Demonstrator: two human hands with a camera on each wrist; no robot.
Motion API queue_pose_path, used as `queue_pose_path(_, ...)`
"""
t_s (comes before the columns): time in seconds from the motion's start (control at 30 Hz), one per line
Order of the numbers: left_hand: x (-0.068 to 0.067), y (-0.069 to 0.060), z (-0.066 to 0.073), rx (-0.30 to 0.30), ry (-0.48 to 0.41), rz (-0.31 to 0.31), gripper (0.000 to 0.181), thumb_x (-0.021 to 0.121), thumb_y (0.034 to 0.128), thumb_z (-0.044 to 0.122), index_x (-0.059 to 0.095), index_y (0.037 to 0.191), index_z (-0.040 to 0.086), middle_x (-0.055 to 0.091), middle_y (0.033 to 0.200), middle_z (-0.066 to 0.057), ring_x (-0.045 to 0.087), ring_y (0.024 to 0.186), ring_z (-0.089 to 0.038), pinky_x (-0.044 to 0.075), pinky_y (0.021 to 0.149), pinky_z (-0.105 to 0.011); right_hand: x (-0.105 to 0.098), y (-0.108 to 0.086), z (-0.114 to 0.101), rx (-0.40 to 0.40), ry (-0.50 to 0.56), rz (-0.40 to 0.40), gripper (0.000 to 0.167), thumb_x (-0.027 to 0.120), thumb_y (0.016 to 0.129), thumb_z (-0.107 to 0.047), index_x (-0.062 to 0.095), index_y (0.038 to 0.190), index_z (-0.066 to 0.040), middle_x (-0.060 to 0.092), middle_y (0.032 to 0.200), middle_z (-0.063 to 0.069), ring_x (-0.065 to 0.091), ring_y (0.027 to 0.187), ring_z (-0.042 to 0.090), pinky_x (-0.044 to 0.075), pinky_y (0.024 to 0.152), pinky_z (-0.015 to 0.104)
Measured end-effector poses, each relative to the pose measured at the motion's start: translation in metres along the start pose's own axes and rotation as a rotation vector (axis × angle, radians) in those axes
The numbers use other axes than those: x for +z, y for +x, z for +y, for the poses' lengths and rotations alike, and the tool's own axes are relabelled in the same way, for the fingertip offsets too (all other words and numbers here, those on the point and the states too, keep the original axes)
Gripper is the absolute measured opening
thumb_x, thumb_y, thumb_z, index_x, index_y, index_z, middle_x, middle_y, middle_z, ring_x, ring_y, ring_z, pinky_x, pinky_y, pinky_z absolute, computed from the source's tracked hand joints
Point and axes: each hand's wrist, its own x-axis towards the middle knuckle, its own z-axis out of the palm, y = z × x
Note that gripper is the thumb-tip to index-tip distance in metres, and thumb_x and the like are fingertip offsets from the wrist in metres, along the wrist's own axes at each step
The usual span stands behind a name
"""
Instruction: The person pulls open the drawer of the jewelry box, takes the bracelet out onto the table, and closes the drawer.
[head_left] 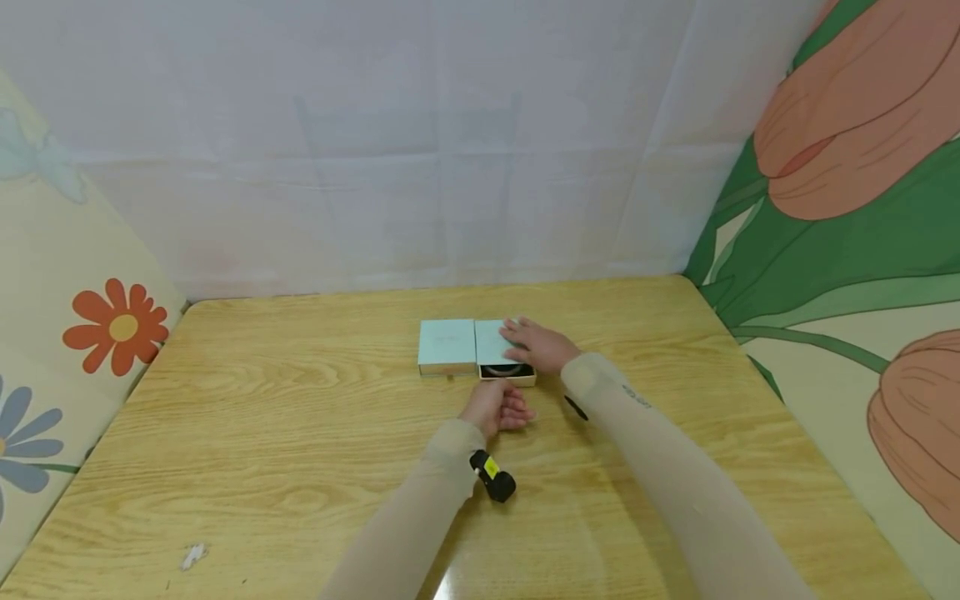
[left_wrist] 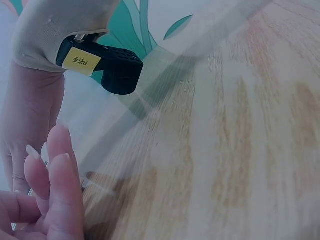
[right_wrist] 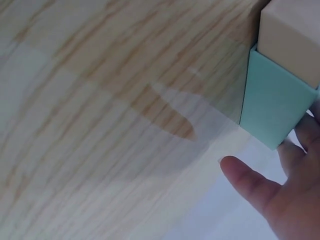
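My right hand (head_left: 545, 347): fingers spread over pale teal cover (head_left: 491, 342), thumb clear of it. Drawer (head_left: 523, 381) juts from cover toward me, on desk (head_left: 300, 442), right of closed box (head_left: 447, 343). My left hand (head_left: 495, 407) loosely curled just before drawer, nothing visibly held. Best: steady cover lightly, keep drawer square.

A flat, squarish, pale blue-green box (head_left: 491, 343) lies level on the worktop (head_left: 300, 433), its cream tray (head_left: 519, 382) partly out at the six o'clock side. The exposed strip shows a dark inside with a greyish curved object (head_left: 502, 371), partly hidden. Just beside it, at nine o'clock, lies a closed matching box (head_left: 446, 343), also flat.
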Motion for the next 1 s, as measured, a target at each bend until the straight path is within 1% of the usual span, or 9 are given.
queue_pose_path(0.2, -0.0009, 0.0002, -0.0022, 0.004, 0.001, -0.003, 0.022, 0.039, 0.0983, 0.007, 0.056, 0.100, -0.007, 0.055, 0.062, -0.002, 0.064, 0.054, -0.014, 0.052, 0.049, -0.022, 0.0018, 0.0010, -0.0005, 0.019, 0.027, -0.018, 0.061, 0.045, 0.104, -0.034, 0.023, 0.153, -0.005, 0.016, 0.160, 0.011, 0.006, 0.147, 0.032, 0.016, 0.116, 0.050)
queue_pose_path(0.33, -0.0013, 0.0004, -0.0027, -0.002, 0.001, -0.005, 0.021, 0.038, 0.0984, 0.007, 0.056, 0.098, -0.006, 0.054, 0.061, -0.002, 0.064, 0.053, -0.014, 0.051, 0.048, -0.022, 0.0023, 0.0017, -0.0008, 0.022, -0.001, -0.040, 0.062, 0.043, 0.105, -0.034, 0.021, 0.154, -0.005, 0.013, 0.160, 0.014, 0.004, 0.147, 0.032, 0.014, 0.117, 0.049)
queue_pose_path(0.43, -0.0014, 0.0005, -0.0028, -0.007, -0.002, -0.010, 0.021, 0.038, 0.0986, 0.007, 0.056, 0.098, -0.006, 0.054, 0.060, -0.002, 0.064, 0.052, -0.013, 0.051, 0.048, -0.022, 0.0022, 0.0021, -0.0006, 0.019, -0.020, -0.049, 0.062, 0.042, 0.105, -0.035, 0.020, 0.154, -0.004, 0.009, 0.160, 0.017, 0.004, 0.147, 0.033, 0.013, 0.117, 0.049)
queue_pose_path(0.53, -0.0015, 0.0009, -0.0025, -0.010, -0.002, -0.015, 0.022, 0.038, 0.0986, 0.006, 0.055, 0.099, -0.007, 0.054, 0.060, -0.002, 0.064, 0.052, -0.014, 0.052, 0.048, -0.022, 0.0021, 0.0023, -0.0001, 0.022, -0.017, -0.047, 0.062, 0.042, 0.105, -0.035, 0.020, 0.154, -0.003, 0.008, 0.160, 0.019, 0.003, 0.147, 0.033, 0.013, 0.117, 0.049)
queue_pose_path(0.8, -0.0026, 0.0002, -0.0019, -0.015, -0.009, -0.014, 0.022, 0.038, 0.0992, 0.007, 0.056, 0.098, -0.006, 0.054, 0.060, -0.002, 0.064, 0.054, -0.014, 0.052, 0.049, -0.023, 0.0037, 0.0052, 0.0027, 0.011, -0.015, -0.035, 0.062, 0.042, 0.105, -0.035, 0.021, 0.154, -0.004, 0.009, 0.160, 0.018, 0.005, 0.147, 0.033, 0.014, 0.117, 0.048)
queue_pose_path(0.87, -0.0027, 0.0000, -0.0017, -0.014, -0.008, -0.022, 0.022, 0.038, 0.0996, 0.007, 0.055, 0.096, -0.005, 0.054, 0.060, -0.002, 0.064, 0.054, -0.014, 0.052, 0.049, -0.023, 0.0035, 0.0053, 0.0031, 0.011, -0.017, -0.035, 0.062, 0.043, 0.105, -0.035, 0.021, 0.154, -0.004, 0.009, 0.160, 0.018, 0.005, 0.147, 0.033, 0.014, 0.117, 0.048)
queue_pose_path(1.0, -0.0030, -0.0010, -0.0010, -0.022, -0.005, -0.031, 0.023, 0.037, 0.1000, 0.008, 0.055, 0.087, 0.000, 0.053, 0.057, -0.002, 0.064, 0.053, -0.014, 0.052, 0.048, -0.022, 0.0030, 0.0053, 0.0027, 0.014, -0.019, -0.036, 0.062, 0.043, 0.104, -0.034, 0.021, 0.154, -0.005, 0.009, 0.160, 0.018, 0.005, 0.147, 0.033, 0.015, 0.117, 0.048)
